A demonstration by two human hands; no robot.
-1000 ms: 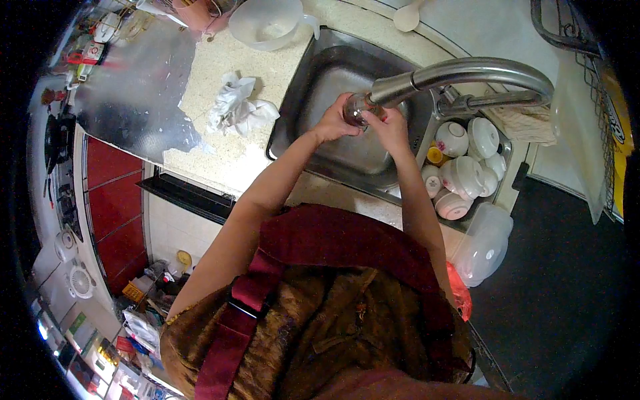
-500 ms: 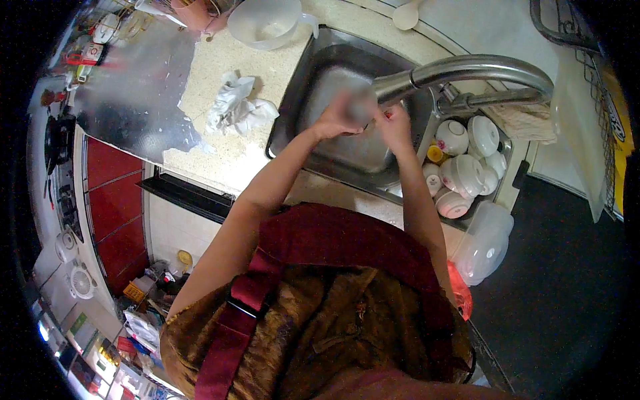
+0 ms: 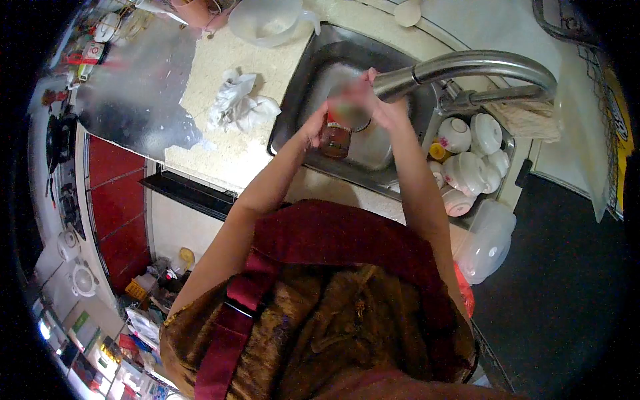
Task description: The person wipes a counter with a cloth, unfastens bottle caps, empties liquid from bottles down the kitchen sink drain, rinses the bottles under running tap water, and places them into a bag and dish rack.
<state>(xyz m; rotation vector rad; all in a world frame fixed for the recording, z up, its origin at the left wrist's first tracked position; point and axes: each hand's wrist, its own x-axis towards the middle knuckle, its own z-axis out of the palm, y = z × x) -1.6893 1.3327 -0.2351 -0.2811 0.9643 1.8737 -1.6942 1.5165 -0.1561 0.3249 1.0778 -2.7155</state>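
Over the steel sink (image 3: 288,127), my left hand (image 3: 315,127) is closed around a brown, see-through cylindrical jar (image 3: 336,142) with a bit of red near its upper part. The jar is tilted, one end towards me. My right hand (image 3: 388,112) is at the jar's far end, just under the faucet (image 3: 395,85), its fingers curled round something. A blurred patch covers the space between both hands, so what the right fingers hold cannot be made out. No water stream is visible.
Right of the sink, a rack holds several white bowls (image 3: 461,172). A clear plastic container (image 3: 490,247) lies nearer me. On the left counter are a crumpled white cloth (image 3: 239,103) and a translucent jug (image 3: 263,23). A pale spoon (image 3: 407,13) lies behind the sink.
The brown jar has come into view below my left hand. My left hand has shifted slightly left and towards me; my right hand has moved up and left, nearer the faucet's mouth.
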